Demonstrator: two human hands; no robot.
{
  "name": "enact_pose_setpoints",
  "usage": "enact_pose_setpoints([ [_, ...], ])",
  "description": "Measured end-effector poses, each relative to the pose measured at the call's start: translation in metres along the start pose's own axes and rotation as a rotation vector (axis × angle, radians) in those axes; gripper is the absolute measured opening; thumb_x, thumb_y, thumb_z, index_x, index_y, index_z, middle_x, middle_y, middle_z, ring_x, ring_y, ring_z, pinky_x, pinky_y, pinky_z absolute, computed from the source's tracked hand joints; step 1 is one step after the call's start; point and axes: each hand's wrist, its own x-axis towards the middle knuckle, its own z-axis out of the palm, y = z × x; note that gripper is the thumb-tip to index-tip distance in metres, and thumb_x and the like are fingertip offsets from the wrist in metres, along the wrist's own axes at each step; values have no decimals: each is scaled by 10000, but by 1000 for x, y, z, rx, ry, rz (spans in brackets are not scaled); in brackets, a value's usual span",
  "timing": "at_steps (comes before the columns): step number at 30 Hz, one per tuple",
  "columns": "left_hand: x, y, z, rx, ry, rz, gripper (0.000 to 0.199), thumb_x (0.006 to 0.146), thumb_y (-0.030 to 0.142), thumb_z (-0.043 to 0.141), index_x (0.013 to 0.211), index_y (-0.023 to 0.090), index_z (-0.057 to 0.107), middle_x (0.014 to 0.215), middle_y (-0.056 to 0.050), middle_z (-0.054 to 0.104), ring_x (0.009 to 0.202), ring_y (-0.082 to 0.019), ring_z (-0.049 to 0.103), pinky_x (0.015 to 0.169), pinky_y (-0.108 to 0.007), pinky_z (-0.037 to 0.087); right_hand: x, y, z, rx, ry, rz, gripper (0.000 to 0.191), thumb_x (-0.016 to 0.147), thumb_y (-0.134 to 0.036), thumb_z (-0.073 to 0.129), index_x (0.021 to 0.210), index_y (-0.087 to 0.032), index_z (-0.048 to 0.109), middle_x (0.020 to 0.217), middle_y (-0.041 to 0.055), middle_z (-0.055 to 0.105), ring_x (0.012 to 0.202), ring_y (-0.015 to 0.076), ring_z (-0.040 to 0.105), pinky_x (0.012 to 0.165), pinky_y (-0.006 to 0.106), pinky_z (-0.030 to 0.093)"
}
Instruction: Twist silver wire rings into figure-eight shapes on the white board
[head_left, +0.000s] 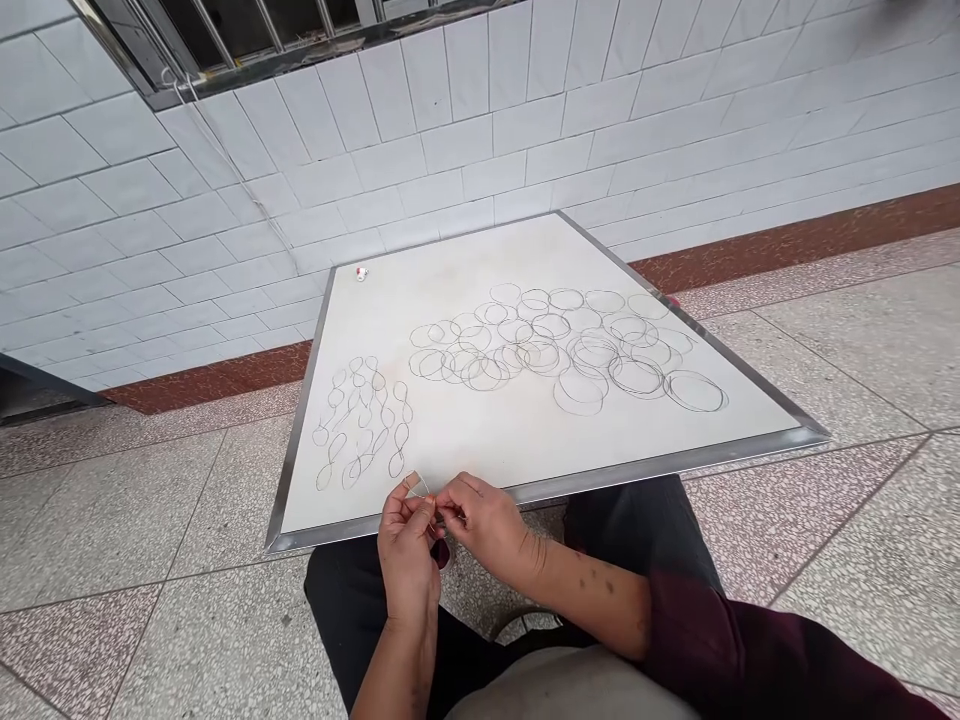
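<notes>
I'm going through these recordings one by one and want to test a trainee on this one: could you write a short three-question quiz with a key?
1. True or false: on the white tabletop, the round wire loops lie to the right of the twisted wire pieces.

2. What are the left hand and right hand holding between them?
A) a pair of scissors
B) a thin wire
C) a folded cloth

3. Near which corner of the tabletop is the small red-and-white object?

Key: 1. True. 2. B. 3. The far left corner.
</notes>
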Motion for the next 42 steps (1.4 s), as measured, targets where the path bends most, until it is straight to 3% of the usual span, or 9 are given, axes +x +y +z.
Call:
enact_pose_setpoints([
  [5,2,-4,2,-61,-4,24,507,578,180,792,1063,159,647,691,55,563,502,-48,470,488,-188,368,-2,8,4,-118,-10,-115,160,903,-122,515,799,-188,617,799,48,613,728,177,560,629,283,425],
  [10,10,-10,2,-82,2,11,513,581,172,784,1074,168,645,683,57,553,489,-46,451,459,-183,317,-3,15,8,-104,-100,-198,176,897,-72,480,843,-186,602,834,67,591,764,201,523,690,325,440],
  [19,9,-5,-1,-107,-67,-14,532,566,201,850,1063,177,661,709,41,581,536,-53,483,523,-188,370,0,7,4,420,-37,189,127,771,-77,558,756,-203,569,782,-8,576,710,138,551,644,250,437],
  [25,1,3,-7,20,-138,30,527,624,257,830,1110,171,646,686,42,571,547,-72,468,537,-202,368,-4,6,-6,701,-141,265,37,819,-223,611,800,-197,592,740,-12,596,697,141,566,657,266,450],
  [30,-7,10,-11,280,-230,212,531,751,344,746,1230,194,573,736,24,610,659,-133,554,635,-247,434,3,7,-23,820,-212,296,237,843,-425,626,900,-196,597,717,-23,569,646,124,528,617,261,457],
  [34,-14,10,-10,349,-298,235,568,772,365,728,1283,213,531,761,10,646,752,-182,638,782,-326,486,6,3,-27,903,-237,330,326,782,-455,686,978,-204,616,812,-1,620,710,132,573,620,259,477],
  [39,-13,-1,-13,277,-322,211,568,753,360,743,1255,191,539,676,23,629,633,-167,616,680,-317,498,4,5,-21,934,-271,318,283,801,-461,646,836,-182,614,707,-15,630,636,130,608,654,288,492],
  [42,-6,-7,-15,238,-287,182,536,719,344,771,1186,174,570,641,31,620,581,-146,587,637,-298,489,8,11,-15,910,-285,352,247,825,-434,616,869,-191,599,667,-25,638,616,136,627,636,282,492],
])
